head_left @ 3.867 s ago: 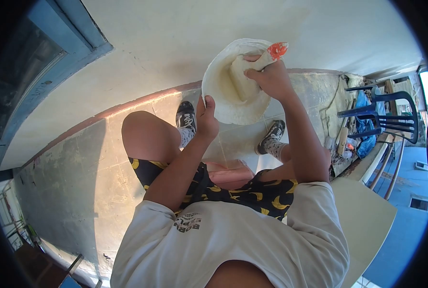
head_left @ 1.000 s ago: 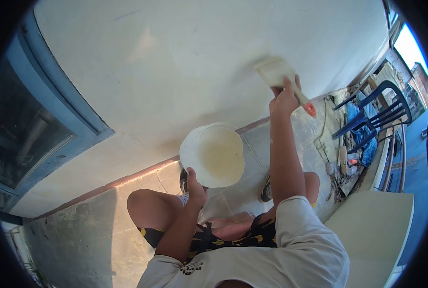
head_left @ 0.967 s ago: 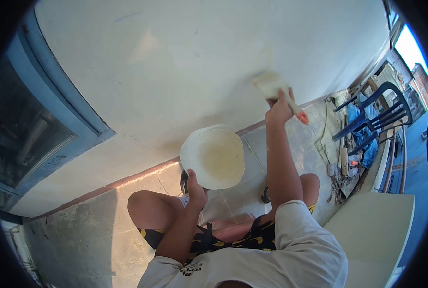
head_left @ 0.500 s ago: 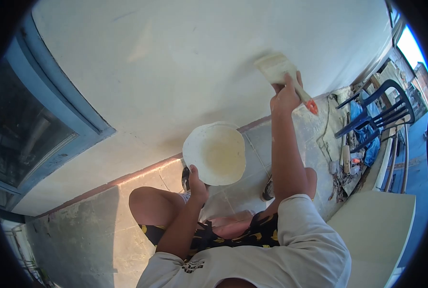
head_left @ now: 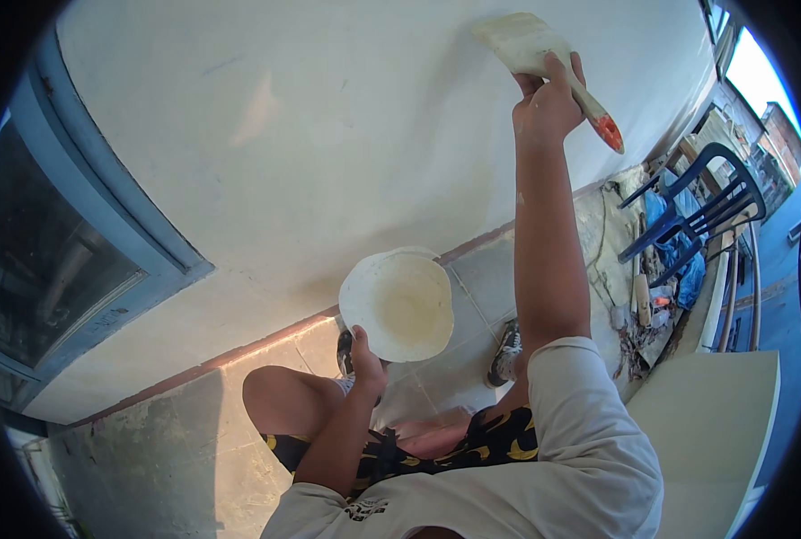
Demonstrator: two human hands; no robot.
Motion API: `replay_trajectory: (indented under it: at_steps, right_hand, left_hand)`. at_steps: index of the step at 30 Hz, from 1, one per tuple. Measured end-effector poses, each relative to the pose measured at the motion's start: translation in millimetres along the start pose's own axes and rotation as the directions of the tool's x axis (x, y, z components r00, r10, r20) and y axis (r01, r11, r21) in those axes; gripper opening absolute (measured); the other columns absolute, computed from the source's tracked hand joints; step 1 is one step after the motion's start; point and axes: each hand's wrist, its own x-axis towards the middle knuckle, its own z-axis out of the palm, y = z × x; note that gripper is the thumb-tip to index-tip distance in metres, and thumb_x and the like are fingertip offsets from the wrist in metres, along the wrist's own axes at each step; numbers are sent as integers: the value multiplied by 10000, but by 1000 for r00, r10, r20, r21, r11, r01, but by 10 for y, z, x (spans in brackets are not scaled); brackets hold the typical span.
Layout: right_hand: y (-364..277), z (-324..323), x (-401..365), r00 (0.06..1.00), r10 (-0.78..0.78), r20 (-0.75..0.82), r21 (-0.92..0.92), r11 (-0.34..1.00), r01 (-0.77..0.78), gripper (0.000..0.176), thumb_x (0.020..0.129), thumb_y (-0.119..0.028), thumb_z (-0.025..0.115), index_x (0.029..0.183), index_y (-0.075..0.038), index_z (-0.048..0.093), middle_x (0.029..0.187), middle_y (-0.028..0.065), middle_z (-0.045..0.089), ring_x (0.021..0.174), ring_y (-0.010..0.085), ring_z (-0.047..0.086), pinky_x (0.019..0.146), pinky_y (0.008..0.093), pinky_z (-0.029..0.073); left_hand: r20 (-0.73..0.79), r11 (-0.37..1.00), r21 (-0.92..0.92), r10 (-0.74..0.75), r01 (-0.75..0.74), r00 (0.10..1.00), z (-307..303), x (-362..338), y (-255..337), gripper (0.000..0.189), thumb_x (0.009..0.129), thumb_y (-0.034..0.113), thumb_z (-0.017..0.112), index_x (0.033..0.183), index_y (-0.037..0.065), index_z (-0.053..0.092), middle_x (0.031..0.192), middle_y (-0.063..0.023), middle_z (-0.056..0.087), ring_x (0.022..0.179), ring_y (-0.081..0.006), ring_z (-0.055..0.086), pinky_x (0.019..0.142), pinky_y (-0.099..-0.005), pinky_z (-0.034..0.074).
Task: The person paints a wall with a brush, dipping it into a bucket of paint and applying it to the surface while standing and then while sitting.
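so our floor (head_left: 149, 458) is grey tile, sunlit in one patch, shaded elsewhere and pretty scuffed. we've got both patterned dark shoes (head_left: 506, 356) planted on it, plus crumpled blue plastic (head_left: 691, 282) and loose scraps (head_left: 632, 349) lying near the blue chair (head_left: 708, 216).

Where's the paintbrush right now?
In the head view, the paintbrush is at the top, right of centre, in the right hand, by the pale wall.
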Motion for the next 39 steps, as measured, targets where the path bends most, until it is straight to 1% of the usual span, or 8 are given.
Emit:
replay_trajectory:
  at_steps: [11,16,19,25,29,33,36,39]
  right_hand:
    - [701,-880,-623,847,339,-409,-176,882,-438,476,806,37,540,1262,-11,414,1165,166,503,1008,285,572,715,410,568]
    - [60,384,69,996,40,-85,-124,991,-50,464,789,34,545,1233,52,412,1172,176,472,981,282,562,721,392,564]
    - [-168,308,138,998,-55,-44,-75,996,52,455,795,29,537,1232,47,413,1156,201,472,967,295,570,726,377,571]
    - [477,-914,-439,875,267,-403,-293,868,-400,468,783,56,530,1237,36,414,1183,193,490,999,319,580,718,433,575]
    - [384,63,-54,944,186,-273,-350,895,-277,455,770,51,544,1215,29,449,1190,184,473,998,274,568,716,410,579]
    - [-256,574,247,998,-7,58,-49,999,10,455,793,23,539,1230,28,416,1164,189,473,970,287,571,717,366,577]
    - [-341,201,30,1000,-8,-20,-150,989,5,439,805,9,537,1226,33,417,1169,189,477,982,290,569,724,364,576]
    - [126,-607,-422,948,208,-242,-245,932,-267,433,802,50,520,1225,25,430,1172,183,494,1013,297,569,739,421,572]
  left_hand:
    - [-11,999,50,2,-1,1000,12,-32,70,589,928,508,316,1347,94,299,1292,-97,448,1151,-264,472,921,-413,418]
    - [-57,1000,12,18,-17,998,62,-57,44,565,939,453,363,1337,56,303,1272,-103,463,1134,-250,486,926,-380,420]
    - [-25,1000,9,-7,7,1000,65,-39,47,565,939,450,366,1333,49,307,1268,-113,464,1126,-251,492,924,-375,417]
    - [31,999,0,40,-40,999,-57,66,-74,569,942,448,362,1331,37,306,1269,-125,460,1136,-255,485,937,-380,406]
    - [12,999,26,42,-42,999,8,-5,-7,575,943,450,359,1330,28,307,1274,-127,459,1140,-258,484,930,-377,415]
    - [-3,999,30,32,-32,999,3,-34,-24,577,943,449,361,1331,25,308,1266,-128,466,1130,-258,492,922,-374,422]
    - [30,988,146,39,-43,999,-117,97,-113,627,915,542,329,1342,83,313,1292,-94,465,1154,-265,484,915,-416,434]
    - [51,988,143,44,-51,998,-140,126,-127,627,917,541,321,1342,80,314,1281,-93,476,1152,-270,486,912,-418,437]
